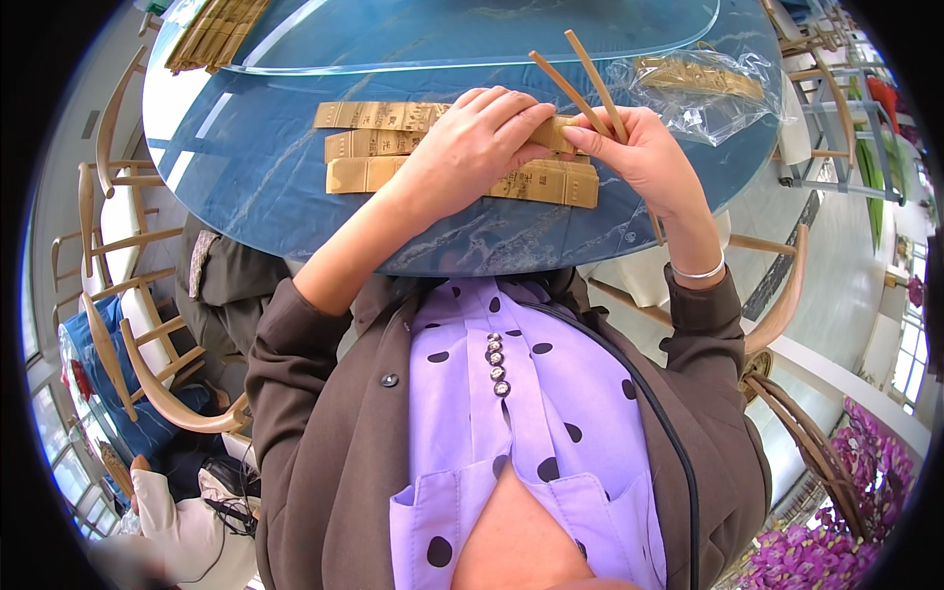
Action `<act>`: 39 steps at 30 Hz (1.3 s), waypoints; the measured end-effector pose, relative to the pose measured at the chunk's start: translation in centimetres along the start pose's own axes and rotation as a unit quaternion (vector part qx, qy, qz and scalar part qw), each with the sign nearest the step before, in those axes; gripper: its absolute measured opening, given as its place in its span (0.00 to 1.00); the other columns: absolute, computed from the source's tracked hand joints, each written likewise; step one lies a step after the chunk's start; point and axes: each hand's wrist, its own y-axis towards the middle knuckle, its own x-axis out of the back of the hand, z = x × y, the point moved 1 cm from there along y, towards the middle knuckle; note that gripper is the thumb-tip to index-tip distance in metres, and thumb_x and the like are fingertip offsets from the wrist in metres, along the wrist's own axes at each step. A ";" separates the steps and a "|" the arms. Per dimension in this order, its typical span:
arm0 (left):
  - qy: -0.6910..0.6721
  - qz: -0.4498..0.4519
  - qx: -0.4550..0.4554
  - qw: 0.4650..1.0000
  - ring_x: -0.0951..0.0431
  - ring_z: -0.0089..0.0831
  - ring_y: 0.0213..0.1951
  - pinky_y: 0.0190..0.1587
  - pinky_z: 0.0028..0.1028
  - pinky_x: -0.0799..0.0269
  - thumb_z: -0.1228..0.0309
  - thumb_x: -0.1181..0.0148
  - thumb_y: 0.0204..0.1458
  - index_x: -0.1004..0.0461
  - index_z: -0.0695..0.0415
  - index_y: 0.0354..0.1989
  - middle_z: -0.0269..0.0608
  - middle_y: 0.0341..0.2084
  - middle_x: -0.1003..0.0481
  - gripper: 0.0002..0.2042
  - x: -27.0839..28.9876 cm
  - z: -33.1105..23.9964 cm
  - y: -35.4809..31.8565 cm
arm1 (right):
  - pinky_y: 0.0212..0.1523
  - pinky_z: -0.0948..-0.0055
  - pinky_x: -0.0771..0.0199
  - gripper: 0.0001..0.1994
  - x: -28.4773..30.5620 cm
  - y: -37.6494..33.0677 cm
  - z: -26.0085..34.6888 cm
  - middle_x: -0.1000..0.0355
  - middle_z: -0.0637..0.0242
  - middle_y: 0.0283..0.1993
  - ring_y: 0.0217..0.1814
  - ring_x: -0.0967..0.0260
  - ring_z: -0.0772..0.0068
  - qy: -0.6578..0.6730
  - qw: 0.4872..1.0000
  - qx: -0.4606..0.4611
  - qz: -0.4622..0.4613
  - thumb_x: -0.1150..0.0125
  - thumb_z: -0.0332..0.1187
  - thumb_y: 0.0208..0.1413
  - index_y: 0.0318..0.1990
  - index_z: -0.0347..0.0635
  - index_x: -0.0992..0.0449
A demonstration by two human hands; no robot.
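Item: pair of chopsticks (580, 84), pale wood, held in the right hand (644, 157) above the near edge of the round blue table (246, 167). The fingers were closed round the lower ends, so the two tips splayed up and away toward the far side; this grip probably kept the pair together while the sleeve was worked.

Item: paper sleeve in hand (556, 133), tan, long and narrow. The left hand (472, 147) was clamped over it, fingertips pinching its end right against the right hand. The sleeve's mouth appeared to meet the chopstick ends there (the joint itself was hidden by fingers, so whether the sticks had entered could not be told).

Item: row of paper sleeves on the table (393, 147), same tan kind, lying flat and parallel near the table's near edge, partly under the left wrist. They lay side by side, likely so each stayed within easy reach.

Item: clear plastic bag (703, 84), crumpled, near the right edge, holding more tan pieces; open side not discernible.

Item: glass turntable (472, 34), covering the table's middle toward the far edge.

Item: bundle of tan sticks or sleeves (211, 34) at the far left edge.

Item: silver bangle (700, 270) on the right wrist.

Item: wooden chairs (147, 364) round the table's left and right sides.
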 end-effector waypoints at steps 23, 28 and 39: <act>0.064 0.060 0.008 0.996 0.29 0.39 0.46 0.51 0.36 0.30 0.69 0.38 0.52 0.33 0.66 0.57 0.45 0.42 0.32 0.24 -1.0 -0.3 -0.5 | 0.36 0.79 0.32 0.11 -0.1 0.8 -0.2 0.26 0.72 0.30 0.32 0.33 0.85 -0.067 0.997 -0.027 -0.003 0.34 0.32 0.56 0.40 0.33 0.20; 0.070 0.076 0.000 0.995 0.29 0.38 0.46 0.51 0.35 0.29 0.69 0.39 0.53 0.32 0.66 0.56 0.44 0.41 0.33 0.23 -0.8 -0.7 -0.4 | 0.36 0.79 0.30 0.09 -0.4 0.8 -0.7 0.26 0.72 0.30 0.32 0.33 0.84 -0.021 1.000 -0.022 0.002 0.34 0.30 0.55 0.39 0.31 0.20; 0.014 0.061 0.017 0.998 0.28 0.39 0.45 0.51 0.35 0.29 0.68 0.37 0.53 0.30 0.64 0.54 0.44 0.41 0.32 0.21 -0.9 -0.7 -0.2 | 0.30 0.81 0.35 0.09 -0.3 0.8 -0.4 0.28 0.74 0.27 0.28 0.37 0.86 -0.085 0.996 -0.030 -0.013 0.30 0.31 0.55 0.36 0.33 0.20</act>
